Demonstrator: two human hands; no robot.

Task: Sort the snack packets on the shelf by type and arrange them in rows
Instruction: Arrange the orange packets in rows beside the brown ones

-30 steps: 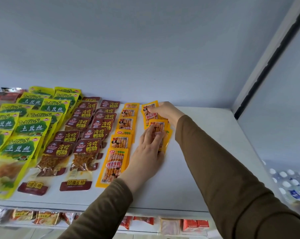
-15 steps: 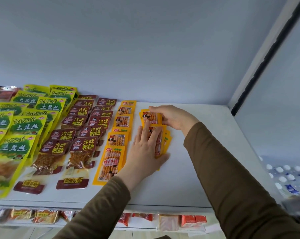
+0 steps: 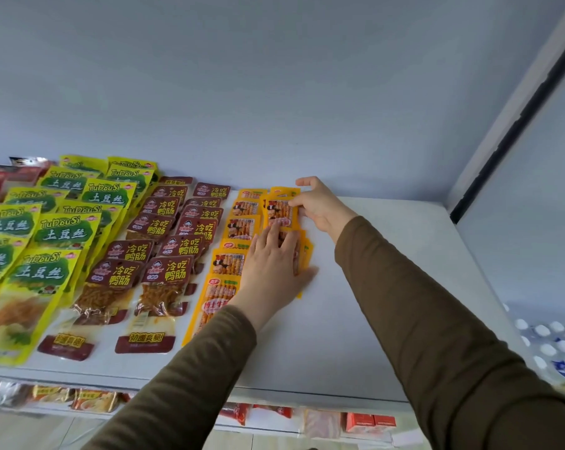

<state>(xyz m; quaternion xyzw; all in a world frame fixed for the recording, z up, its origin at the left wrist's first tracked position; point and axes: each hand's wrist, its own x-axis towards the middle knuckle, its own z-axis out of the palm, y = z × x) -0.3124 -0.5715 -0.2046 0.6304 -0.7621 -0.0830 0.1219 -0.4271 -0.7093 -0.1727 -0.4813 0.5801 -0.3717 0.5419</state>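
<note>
The person stands before a white shelf [image 3: 388, 303] with both arms stretched out in brown sleeves. The left hand [image 3: 274, 267] lies flat, fingers straight and slightly spread, and presses down on a small stack of orange packets [image 3: 305, 254] that is the nearer part of the right orange row. The right hand [image 3: 320, 206] is farther back; its fingertips pinch the right edge of one orange packet [image 3: 279, 211], which lies at the back of that same row, and the index finger is lifted above it.

Just beside this row, on its left, there is a second row of orange packets [image 3: 232, 254] that runs from the back wall to the front of the shelf, each one overlapping the next. More to the left come two rows of dark red packets [image 3: 164, 254], and then the yellow-green packets [image 3: 57, 228] in several overlapping rows. The right part of the shelf is bare white surface.

Below the shelf edge I can see a lower shelf with more snacks [image 3: 96, 399], but they are too blurred to tell their type.
</note>
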